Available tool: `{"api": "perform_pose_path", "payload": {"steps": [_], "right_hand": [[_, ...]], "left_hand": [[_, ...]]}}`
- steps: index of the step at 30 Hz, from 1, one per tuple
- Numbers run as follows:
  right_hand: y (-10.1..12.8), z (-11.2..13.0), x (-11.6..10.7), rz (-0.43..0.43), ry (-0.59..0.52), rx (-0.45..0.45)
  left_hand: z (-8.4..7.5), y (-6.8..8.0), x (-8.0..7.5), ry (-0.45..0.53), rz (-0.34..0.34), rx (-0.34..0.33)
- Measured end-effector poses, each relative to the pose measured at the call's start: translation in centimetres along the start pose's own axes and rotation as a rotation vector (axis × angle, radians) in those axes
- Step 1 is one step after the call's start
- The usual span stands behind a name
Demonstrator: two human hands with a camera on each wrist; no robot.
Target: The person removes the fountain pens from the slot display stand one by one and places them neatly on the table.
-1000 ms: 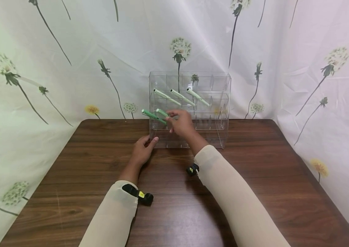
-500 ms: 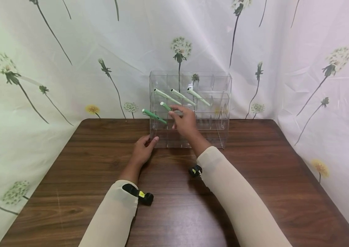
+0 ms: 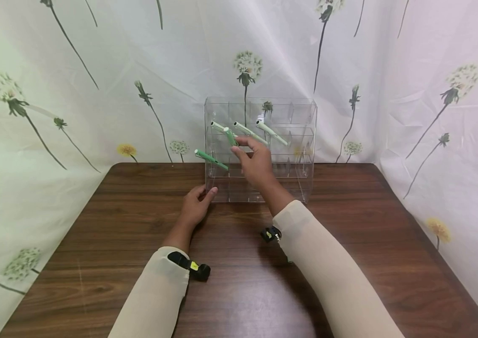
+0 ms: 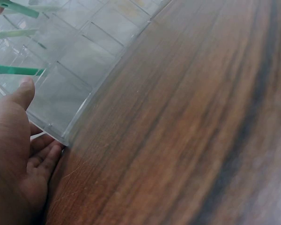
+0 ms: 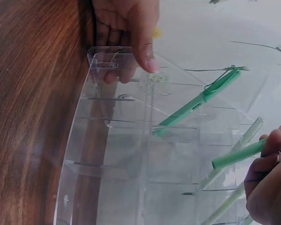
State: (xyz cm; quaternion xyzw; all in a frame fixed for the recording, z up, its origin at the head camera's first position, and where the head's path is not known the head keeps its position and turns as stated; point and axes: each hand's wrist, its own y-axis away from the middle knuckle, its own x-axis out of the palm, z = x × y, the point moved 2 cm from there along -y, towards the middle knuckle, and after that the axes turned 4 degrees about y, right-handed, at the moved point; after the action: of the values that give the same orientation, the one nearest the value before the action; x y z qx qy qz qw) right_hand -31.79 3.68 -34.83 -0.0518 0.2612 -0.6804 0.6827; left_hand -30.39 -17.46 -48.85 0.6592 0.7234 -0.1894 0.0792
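Note:
My right hand pinches a green pen between thumb and fingers, tilted in front of the upper part of a clear acrylic pen organizer. In the right wrist view, the lower end of this green pen sticks out from the fingers. At the organizer's lower left corner, my left hand grips the side wall, thumb in front and fingers around behind. Just above that thumb, another green pen leans in a lower compartment. Three pale green pens, one of them at the right, slant in a higher row.
The organizer stands at the back of a brown wooden table. Behind it hangs a white curtain printed with dandelions. Thin clear dividers split the organizer into several compartments.
My right hand has raised the green pen from beside the other green pen, up and slightly right, and the pen now tilts more steeply. The left hand stays at the organizer's corner.

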Motion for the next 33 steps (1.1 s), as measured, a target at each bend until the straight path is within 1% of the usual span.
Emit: {"api": "perform_pose_path", "payload": {"steps": [2,5,13,17,19,25,29,33], "right_hand": [[0.2,0.2,-0.1,-0.003,0.022,-0.016],[0.5,0.6,-0.3,-0.001,0.027,-0.036],[1.4,1.1,-0.9,0.027,-0.063,-0.005],[2.0,1.4,-1.4,0.048,-0.026,-0.014],[2.2,1.4,-1.6,0.076,-0.018,-0.006],[3.2,0.8,-2.3,0.197,-0.060,0.009],[4.0,0.5,-2.9,0.288,-0.056,0.014],[4.7,0.1,-3.4,0.350,-0.049,0.039]], "left_hand": [[0.0,0.0,0.0,0.002,0.003,-0.004],[0.0,0.0,0.0,0.003,0.008,-0.011],[0.1,0.0,0.0,0.013,0.005,-0.008],[0.1,0.0,0.0,0.019,0.009,-0.001],[0.1,0.0,0.0,0.013,0.011,0.000],[0.1,0.0,0.0,-0.003,0.012,-0.006],[0.0,-0.1,0.0,0.000,0.012,0.006],[0.0,-0.1,-0.1,-0.003,0.009,0.013]]}}
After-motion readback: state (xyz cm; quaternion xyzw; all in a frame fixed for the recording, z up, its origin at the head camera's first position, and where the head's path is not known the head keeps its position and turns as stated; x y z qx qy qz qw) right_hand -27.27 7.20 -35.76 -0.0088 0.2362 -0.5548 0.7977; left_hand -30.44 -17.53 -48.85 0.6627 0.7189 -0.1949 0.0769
